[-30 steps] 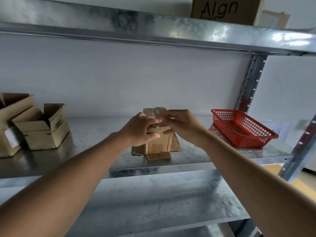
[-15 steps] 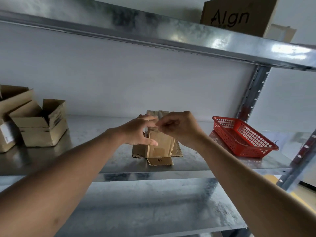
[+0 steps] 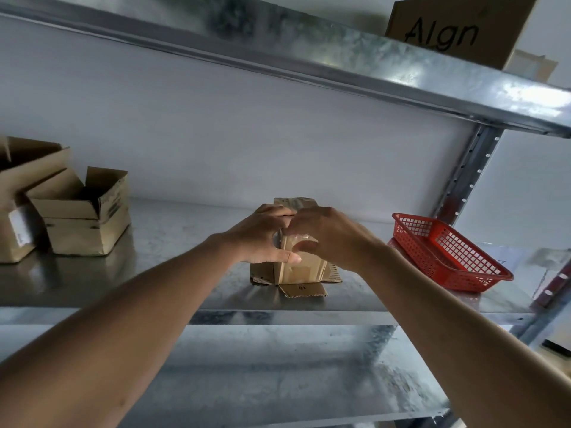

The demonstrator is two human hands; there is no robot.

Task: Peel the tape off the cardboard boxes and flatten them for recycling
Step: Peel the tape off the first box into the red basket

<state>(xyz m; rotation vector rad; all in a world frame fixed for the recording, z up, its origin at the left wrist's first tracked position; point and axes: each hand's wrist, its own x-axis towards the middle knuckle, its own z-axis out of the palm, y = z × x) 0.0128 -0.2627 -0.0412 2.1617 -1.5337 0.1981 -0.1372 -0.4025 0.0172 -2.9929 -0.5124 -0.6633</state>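
A small brown cardboard box point(image 3: 301, 270) stands upright on the middle metal shelf point(image 3: 173, 282), its bottom flaps splayed flat around it. My left hand point(image 3: 262, 236) grips the box's left side, thumb across its front. My right hand point(image 3: 327, 236) is at the box's upper front and pinches a strip of clear tape point(image 3: 304, 239) between its fingertips. The top of the box is mostly hidden behind both hands.
Two open cardboard boxes point(image 3: 83, 223) sit at the shelf's left end. A red plastic basket point(image 3: 448, 253) lies to the right, beside the perforated upright post point(image 3: 463, 174). A box marked "Algn" point(image 3: 454, 29) stands on the upper shelf. A lower shelf point(image 3: 278, 372) lies below.
The view has tilted up slightly. Both hands stay on the small box; my right hand has shifted lower on the front face, drawing clear tape away from the cardboard.
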